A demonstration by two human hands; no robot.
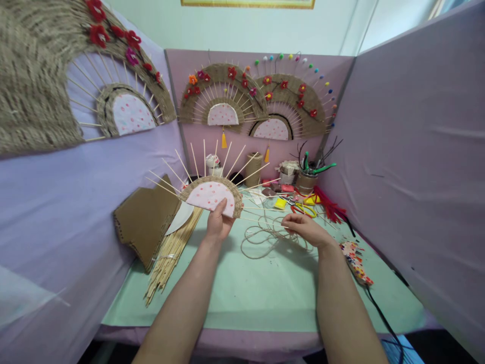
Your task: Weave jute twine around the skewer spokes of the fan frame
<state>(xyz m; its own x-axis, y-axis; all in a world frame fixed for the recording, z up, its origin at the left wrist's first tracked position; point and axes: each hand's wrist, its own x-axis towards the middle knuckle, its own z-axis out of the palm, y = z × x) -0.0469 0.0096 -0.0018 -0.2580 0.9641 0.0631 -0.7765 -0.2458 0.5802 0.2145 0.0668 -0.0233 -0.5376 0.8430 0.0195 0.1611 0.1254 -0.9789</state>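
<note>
My left hand (220, 222) grips a half-round fan (210, 196) by its lower edge, thumb on the front. The fan has a white centre with pink dots, a band of twine wound around it, and thin bamboo sticks fanning outward. My right hand (303, 227) is closed in a pinch by the tips of the lowest sticks on the fan's right side. The pinch seems to be on the twine (261, 247), whose loose loops lie on the table under that hand; the fingertips are partly hidden.
Left lie a bundle of bamboo sticks (170, 258), brown cardboard (146, 217) and a white half-disc (181, 217). Behind stand a twine spool (253, 169) and a tool pot (306, 181). Yellow-handled scissors (305, 210) and a patterned glue gun (356, 263) lie right. Finished fans (223, 76) hang behind.
</note>
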